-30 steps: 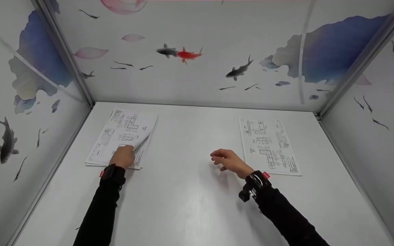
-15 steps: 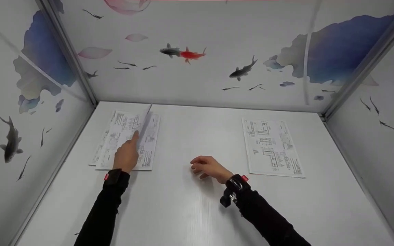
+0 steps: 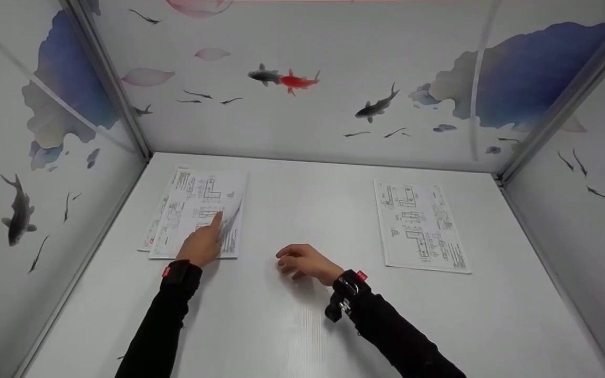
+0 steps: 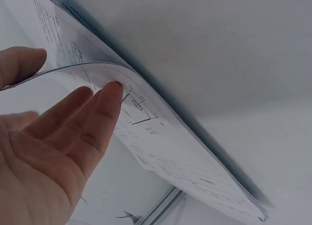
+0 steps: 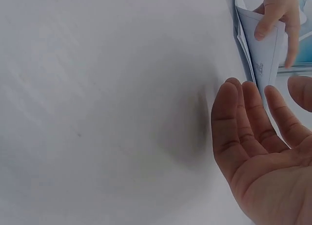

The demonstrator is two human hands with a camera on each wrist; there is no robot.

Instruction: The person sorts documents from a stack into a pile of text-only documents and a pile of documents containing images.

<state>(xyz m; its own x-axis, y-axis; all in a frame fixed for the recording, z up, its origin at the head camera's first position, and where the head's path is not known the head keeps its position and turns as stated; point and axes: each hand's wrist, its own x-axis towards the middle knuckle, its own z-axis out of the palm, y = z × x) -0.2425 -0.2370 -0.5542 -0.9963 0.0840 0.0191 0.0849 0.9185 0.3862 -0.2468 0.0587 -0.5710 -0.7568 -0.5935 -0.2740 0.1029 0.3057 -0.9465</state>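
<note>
1. White rectangular printed-paper stack (image 3: 189, 197), ten o'clock; one sheet (image 5: 265, 53) curls up.
2. Left hand (image 3: 200, 245) at it: index straight; can't tell whether it's pinching.
3. Right hand (image 3: 310, 264), dial centre: fingers loosely bent.

Both arms (image 3: 150, 326) stretched forward, left grip (image 3: 201, 244) with forefinger extended, right grip (image 3: 308, 262) loosely curved

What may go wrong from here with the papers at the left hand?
The sheet bent at the left hand might crease or slip free. Lower pages jut out left of the pile, so they could slide away. The right hand is apart and holds nothing, so the pile could shift unsteadied.
</note>
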